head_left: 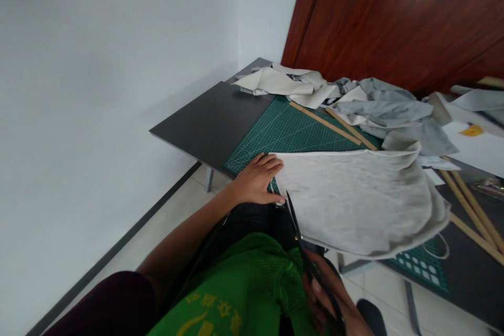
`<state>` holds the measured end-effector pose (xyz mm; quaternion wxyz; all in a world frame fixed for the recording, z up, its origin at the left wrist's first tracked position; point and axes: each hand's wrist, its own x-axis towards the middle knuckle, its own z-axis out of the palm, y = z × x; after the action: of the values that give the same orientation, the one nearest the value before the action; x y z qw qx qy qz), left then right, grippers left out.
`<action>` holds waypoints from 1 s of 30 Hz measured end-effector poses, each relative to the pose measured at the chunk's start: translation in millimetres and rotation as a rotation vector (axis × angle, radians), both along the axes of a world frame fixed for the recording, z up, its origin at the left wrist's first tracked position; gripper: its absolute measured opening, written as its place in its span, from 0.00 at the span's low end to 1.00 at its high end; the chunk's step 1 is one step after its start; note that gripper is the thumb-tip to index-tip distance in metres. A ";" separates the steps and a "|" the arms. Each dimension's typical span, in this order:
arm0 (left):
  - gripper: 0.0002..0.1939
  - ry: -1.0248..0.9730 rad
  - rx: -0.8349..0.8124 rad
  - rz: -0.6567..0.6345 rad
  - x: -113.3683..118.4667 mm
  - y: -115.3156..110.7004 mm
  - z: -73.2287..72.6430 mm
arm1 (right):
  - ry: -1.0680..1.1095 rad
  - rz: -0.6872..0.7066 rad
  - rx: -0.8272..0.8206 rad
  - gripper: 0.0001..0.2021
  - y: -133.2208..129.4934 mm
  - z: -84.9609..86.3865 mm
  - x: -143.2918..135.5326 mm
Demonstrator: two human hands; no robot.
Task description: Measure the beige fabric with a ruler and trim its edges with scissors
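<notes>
A large off-white piece of cloth [346, 199] lies over the near edge of the table, its right end loosely folded. My left hand [260, 178] rests at the cloth's left end, fingers stretched out on it and thumb near its lower left corner. In my right hand [325, 289] is a pair of black scissors [298, 239], held by the handles close to my body. Their blades point up toward the cloth's lower left part, slightly parted near the tip. Whether the blades touch the cloth, I cannot tell.
Beneath the cloth is a green cutting mat [271, 126] on a dark table [208, 121]. Wooden strips [325, 123] lie behind the cloth, more at the right. Piles of grey and white fabric [291, 84] run along the back. A white wall [118, 63] stands at left, a reddish-brown wooden panel [394, 21] behind.
</notes>
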<state>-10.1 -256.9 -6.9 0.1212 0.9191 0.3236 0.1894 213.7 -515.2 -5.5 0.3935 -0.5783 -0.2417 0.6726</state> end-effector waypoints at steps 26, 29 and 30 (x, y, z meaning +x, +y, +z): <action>0.30 -0.243 0.372 0.035 -5.0 -44.5 -63.7 | 0.036 0.100 0.102 0.36 45.1 -1.7 -15.8; 0.32 -0.251 0.406 0.090 -2.1 -46.0 -68.7 | 0.038 0.108 0.112 0.36 45.7 -5.2 -13.7; 0.32 -0.244 0.415 0.083 -2.0 -45.5 -69.1 | 0.037 0.112 0.114 0.36 45.9 -6.8 -12.6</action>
<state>-12.1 -302.4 -76.0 -0.0398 0.8806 0.2981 0.3661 201.0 -469.3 -12.3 0.3920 -0.5277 -0.3043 0.6894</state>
